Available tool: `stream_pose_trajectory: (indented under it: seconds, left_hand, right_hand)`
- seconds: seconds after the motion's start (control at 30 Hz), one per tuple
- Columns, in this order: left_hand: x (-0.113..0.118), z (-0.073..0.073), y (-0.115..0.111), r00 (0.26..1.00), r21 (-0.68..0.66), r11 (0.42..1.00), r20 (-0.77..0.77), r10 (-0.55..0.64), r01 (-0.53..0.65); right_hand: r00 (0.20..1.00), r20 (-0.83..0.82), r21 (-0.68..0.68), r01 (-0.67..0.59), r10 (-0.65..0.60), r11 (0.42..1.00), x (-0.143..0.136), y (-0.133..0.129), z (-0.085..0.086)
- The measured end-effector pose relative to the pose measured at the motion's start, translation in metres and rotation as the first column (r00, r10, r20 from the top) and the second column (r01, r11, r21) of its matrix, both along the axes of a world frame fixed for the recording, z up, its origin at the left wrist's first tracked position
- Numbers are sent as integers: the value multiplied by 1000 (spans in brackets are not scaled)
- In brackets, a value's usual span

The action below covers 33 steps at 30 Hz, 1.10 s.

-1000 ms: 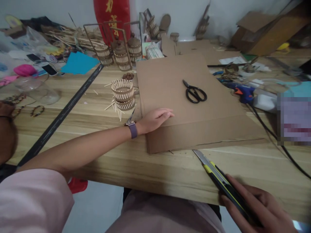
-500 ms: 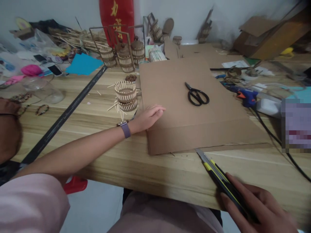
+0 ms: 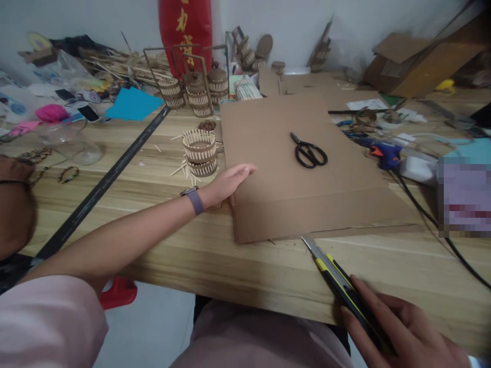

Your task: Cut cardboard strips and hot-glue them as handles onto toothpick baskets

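Observation:
My right hand point(image 3: 402, 327) is closed around a black and yellow utility knife point(image 3: 333, 271). Its bare blade points up and left, just short of the near edge of a brown cardboard sheet point(image 3: 276, 153). With fingers stretched out, my left hand point(image 3: 232, 183) is at the cardboard's left edge; whether it presses down is unclear. A purple-strapped watch is on that wrist. Black-handled scissors point(image 3: 310, 152) lie on the cardboard. Beside my left hand stands a small round basket of light sticks and brown bands point(image 3: 199, 152), with loose sticks around its base.
Several handled stick baskets point(image 3: 199, 94) stand at the back. A dark strip point(image 3: 107, 176) crosses the wooden table on the left, near a clear jar point(image 3: 79, 145) and another person's arm point(image 3: 17, 209). On the right are a blue glue gun point(image 3: 387, 153) and a black cable point(image 3: 429, 220).
The knife and my right hand have shifted slightly left, and the blade tip now shows fully. My left hand has drawn back a little to the left. The view has tilted slightly.

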<state>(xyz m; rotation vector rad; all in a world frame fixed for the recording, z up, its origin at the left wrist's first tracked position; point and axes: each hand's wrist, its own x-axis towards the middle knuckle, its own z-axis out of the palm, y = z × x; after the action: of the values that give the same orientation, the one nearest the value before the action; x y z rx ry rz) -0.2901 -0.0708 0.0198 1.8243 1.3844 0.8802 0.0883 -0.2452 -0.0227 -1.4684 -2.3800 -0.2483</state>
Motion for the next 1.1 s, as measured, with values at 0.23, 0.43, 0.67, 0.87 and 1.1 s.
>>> stream_pose_trajectory:
  seconds: [0.23,0.43,0.67,0.87,1.1]
  left_hand:
    - [8,11,-45,913,-271,904,151,380,-331]
    - [13,22,-56,846,-582,793,318,428,-182]
    - [15,23,-46,877,-601,777,253,408,-188]
    - [2,26,-40,975,-466,858,-52,217,-216]
    - [0,29,-34,971,-397,905,-232,63,-154]
  right_hand:
    - [998,-28,-83,-50,47,995,5,6,-3]
    - [985,-90,-81,-157,150,984,-12,11,-2]
    - [942,-250,-147,-267,225,953,-48,20,12]
    - [905,-356,-124,-291,232,949,-71,23,6]
    - [896,-334,-93,-341,293,935,-71,22,-2]
